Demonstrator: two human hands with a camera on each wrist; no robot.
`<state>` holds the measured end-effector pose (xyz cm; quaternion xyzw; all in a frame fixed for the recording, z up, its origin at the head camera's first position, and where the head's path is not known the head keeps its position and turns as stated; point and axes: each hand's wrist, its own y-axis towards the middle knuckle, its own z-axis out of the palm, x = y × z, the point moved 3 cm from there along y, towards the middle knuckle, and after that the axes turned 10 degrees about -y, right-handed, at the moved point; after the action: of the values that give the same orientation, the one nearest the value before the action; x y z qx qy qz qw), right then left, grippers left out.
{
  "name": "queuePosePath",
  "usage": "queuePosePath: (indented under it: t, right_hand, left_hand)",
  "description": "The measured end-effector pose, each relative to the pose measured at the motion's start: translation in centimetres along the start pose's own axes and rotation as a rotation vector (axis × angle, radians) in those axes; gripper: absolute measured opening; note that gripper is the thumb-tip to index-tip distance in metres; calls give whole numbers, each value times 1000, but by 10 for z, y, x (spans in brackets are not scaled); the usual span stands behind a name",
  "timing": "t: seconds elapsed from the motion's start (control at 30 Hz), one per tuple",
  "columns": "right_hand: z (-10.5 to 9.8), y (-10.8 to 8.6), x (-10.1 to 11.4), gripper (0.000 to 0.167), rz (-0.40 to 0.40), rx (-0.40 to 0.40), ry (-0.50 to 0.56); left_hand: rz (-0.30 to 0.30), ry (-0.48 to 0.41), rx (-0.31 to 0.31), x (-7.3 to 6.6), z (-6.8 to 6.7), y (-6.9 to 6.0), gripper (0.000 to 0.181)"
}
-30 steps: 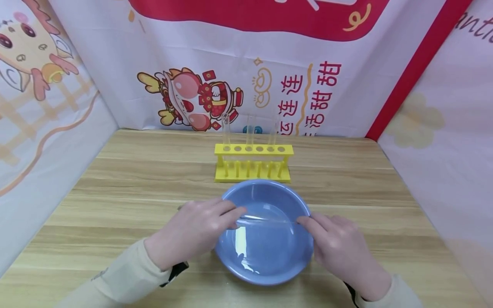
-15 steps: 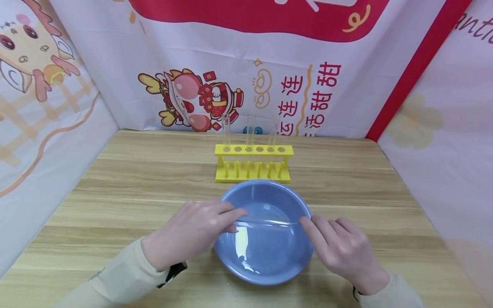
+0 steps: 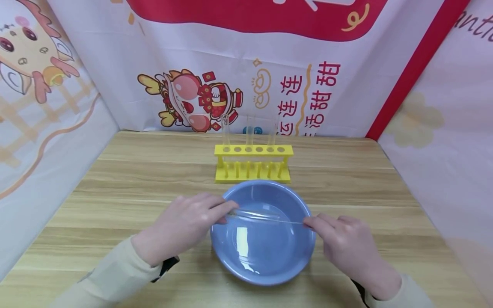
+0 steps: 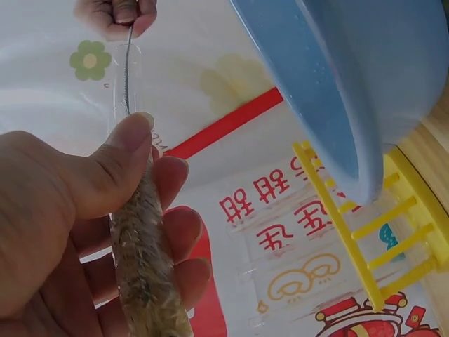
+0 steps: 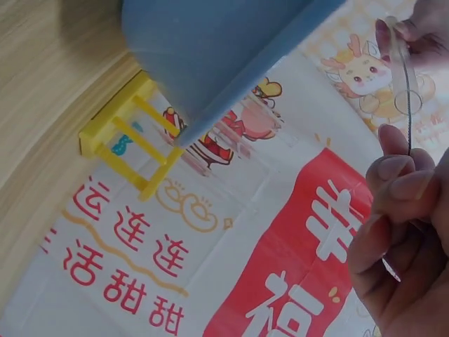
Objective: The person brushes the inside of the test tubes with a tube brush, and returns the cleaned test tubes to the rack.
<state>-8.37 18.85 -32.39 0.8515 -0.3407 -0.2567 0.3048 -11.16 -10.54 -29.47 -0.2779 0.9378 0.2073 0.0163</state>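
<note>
My left hand grips a clear glass test tube over the blue basin. Inside the tube, in the left wrist view, are the pale bristles of a test tube brush. Its thin twisted wire comes out through the tube's open mouth. The fingers of my right hand pinch that wire at the basin's right side. The tube lies roughly level between both hands, and its closed end is hidden by my left hand. Water appears to lie in the basin, with a bright reflection.
Behind the basin, close to its rim, stands a yellow test tube rack with three clear tubes upright in it. All stand on a wood-grain table. Printed cloth hangs at the back and both sides.
My left hand has shifted a little left with the tube, and my right hand slightly right. The gap between them has widened, showing more of the tube and wire. Basin and rack stay put.
</note>
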Motion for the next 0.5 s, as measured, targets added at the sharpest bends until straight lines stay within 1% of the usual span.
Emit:
queuePosePath:
  t: [0.13,0.27,0.3,0.4,0.5]
  right_hand:
    - [-2,-2,-4,34,21,15,79]
    - [-2,-3,-8,30,36,30,149]
    - [-2,-3,-9,31,41,30,161]
    - [-2,-5,-11,43,52,32,204]
    - [-3,-8,-14,44,60,34,254]
  left_hand:
    - [4,3,-2,0,-2,-2,39]
    - [11,13,-18,1,-5,-2,39]
    - [10,12,-20,1,-5,-3,39]
    - [5,15,-21,2,-7,-4,40]
    - [5,17,-23,4,-7,-5,41]
